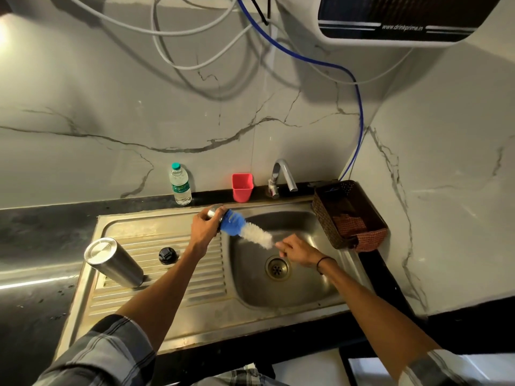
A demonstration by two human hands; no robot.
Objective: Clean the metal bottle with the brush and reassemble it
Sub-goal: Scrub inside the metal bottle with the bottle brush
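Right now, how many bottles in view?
2. The metal bottle stands upside down on the sink's drainboard, left. A clear plastic water bottle stands on the counter by the back wall. None seen elsewhere.

The upper frame is filled by a grey marble-veined wall [111, 107], over which white cables [178, 65] and a blue hose [359, 112] are looped beneath a white-and-black appliance [395, 20] at the upper right. A black countertop [30, 246] is seen across the lower half, with a steel sink [250, 324] set into it. A bright patch, possibly reflected light, is caught at the far left edge.
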